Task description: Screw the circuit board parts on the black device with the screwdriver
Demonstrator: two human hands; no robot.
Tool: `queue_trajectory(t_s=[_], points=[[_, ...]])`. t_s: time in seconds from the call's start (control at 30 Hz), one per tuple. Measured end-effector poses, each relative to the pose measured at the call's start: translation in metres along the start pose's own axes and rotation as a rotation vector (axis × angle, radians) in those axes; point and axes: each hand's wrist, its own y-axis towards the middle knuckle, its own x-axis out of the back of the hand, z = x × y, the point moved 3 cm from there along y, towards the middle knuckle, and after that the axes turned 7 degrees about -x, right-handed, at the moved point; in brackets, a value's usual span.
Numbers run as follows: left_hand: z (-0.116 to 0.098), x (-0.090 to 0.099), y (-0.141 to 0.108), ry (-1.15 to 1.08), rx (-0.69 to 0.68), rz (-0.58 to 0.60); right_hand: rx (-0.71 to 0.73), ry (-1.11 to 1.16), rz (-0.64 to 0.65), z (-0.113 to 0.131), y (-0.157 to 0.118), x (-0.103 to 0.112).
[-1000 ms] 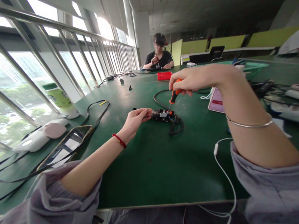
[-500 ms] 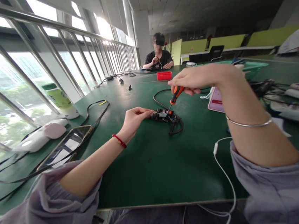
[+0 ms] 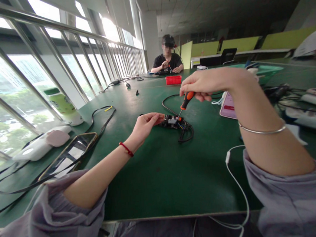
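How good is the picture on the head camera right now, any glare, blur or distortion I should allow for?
Head view: bright glare at the windows, dim ceiling; wide-angle stretch toward the edges, enlarging the forearms; soft detail on the small black assembly, so the screwdriver tip's exact seating is unclear.

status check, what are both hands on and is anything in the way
Left hand gripping black device; right hand on screwdriver, tip at device; loose cable beside it, seemingly not blocking.
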Motion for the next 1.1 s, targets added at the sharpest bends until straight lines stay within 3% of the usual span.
queue_trajectory(t_s=[0.17,0.3,0.5,0.7,0.87,1.03,1.1], points=[[0.0011,0.0048,0.0000,0.103,-0.032,-0.062,0.130,-0.024,-0.006,0.0012,-0.0017,-0.0007],[-0.0002,0.0067,-0.0002,0.106,-0.053,-0.099,0.055,-0.026,0.051,0.0024,-0.0015,-0.0034],[0.0030,0.0032,0.0010,0.010,0.024,-0.013,0.159,-0.040,-0.014,0.0058,-0.0026,-0.0006],[0.0024,0.0027,0.0012,0.072,-0.002,-0.042,-0.046,-0.049,-0.051,-0.0012,0.0035,-0.0007],[0.0018,0.0056,0.0006,0.136,-0.062,-0.064,0.065,-0.003,-0.077,-0.0001,0.0031,-0.0003],[0.0055,0.0024,0.0029,0.074,-0.072,0.031,-0.088,-0.019,-0.040,-0.0027,0.0050,-0.0009],[0.0061,0.0019,0.0034,0.070,-0.073,0.036,-0.080,-0.011,-0.043,-0.0033,0.0052,-0.0008]])
